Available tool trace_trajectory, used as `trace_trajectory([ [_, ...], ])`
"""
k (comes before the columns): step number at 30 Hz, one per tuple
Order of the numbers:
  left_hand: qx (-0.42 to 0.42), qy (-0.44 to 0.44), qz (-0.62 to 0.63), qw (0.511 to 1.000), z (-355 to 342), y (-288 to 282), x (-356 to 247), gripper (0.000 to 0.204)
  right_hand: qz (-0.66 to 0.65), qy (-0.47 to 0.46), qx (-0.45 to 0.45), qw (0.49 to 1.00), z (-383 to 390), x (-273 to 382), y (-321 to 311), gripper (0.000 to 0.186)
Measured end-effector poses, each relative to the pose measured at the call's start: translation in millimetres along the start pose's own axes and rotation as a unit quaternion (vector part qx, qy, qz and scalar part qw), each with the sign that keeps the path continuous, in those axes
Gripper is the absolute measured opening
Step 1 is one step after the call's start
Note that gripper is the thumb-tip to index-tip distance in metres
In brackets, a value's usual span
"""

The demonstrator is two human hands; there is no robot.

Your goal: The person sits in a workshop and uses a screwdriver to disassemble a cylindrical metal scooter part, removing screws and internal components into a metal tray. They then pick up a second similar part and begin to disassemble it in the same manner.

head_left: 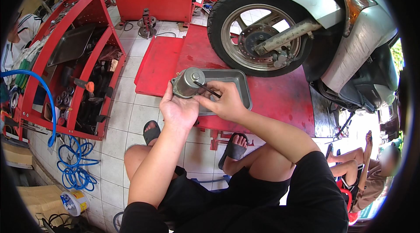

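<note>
My left hand (177, 108) is closed round a silver cylindrical motor (189, 80) with a flanged end, holding it above a grey metal tray (239, 86). My right hand (225, 99) grips a thin black rod-like tool (213, 91), its far end touching the motor's side near the top; whether it is a tool or part of the motor I cannot tell for sure. The tray lies on a red platform (280, 106) just beneath both hands.
A scooter's front wheel (218, 27) stands beyond the tray. A red tool cart (43, 84) is at left, with coiled blue hose (76, 163) below it. A red cabinet (151, 1) is behind. Another person (365, 180) sits at right; another (19, 36) is at far left.
</note>
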State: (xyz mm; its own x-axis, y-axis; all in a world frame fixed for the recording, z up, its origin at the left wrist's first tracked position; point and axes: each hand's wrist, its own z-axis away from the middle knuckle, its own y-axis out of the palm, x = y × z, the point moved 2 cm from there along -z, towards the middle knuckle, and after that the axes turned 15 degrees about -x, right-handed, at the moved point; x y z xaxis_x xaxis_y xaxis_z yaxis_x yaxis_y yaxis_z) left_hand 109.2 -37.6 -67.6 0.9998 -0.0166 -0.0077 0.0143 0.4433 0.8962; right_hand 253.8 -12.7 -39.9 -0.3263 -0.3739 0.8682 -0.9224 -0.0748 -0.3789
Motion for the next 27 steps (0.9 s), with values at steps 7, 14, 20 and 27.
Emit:
trace_trajectory([
  [7, -0.004, 0.005, 0.01, 1.0, -1.6, -2.1, -2.2, 0.049, -0.009, 0.01, -0.015, 1.0, -1.1, 9.4, -0.3, 0.034],
  [14, -0.012, -0.003, 0.004, 1.0, 1.3, 2.3, 1.0, 0.052, -0.049, -0.016, -0.026, 0.998, 0.3, -3.5, 2.4, 0.026],
  [20, -0.006, -0.002, 0.002, 1.0, 0.6, 0.9, -0.7, 0.054, -0.035, -0.007, -0.018, 0.999, 0.8, 4.1, 2.3, 0.028],
  [27, -0.008, 0.002, -0.002, 1.0, 0.3, 1.3, -0.1, 0.052, -0.034, 0.0, -0.021, 0.999, 0.5, 0.7, 3.7, 0.029],
])
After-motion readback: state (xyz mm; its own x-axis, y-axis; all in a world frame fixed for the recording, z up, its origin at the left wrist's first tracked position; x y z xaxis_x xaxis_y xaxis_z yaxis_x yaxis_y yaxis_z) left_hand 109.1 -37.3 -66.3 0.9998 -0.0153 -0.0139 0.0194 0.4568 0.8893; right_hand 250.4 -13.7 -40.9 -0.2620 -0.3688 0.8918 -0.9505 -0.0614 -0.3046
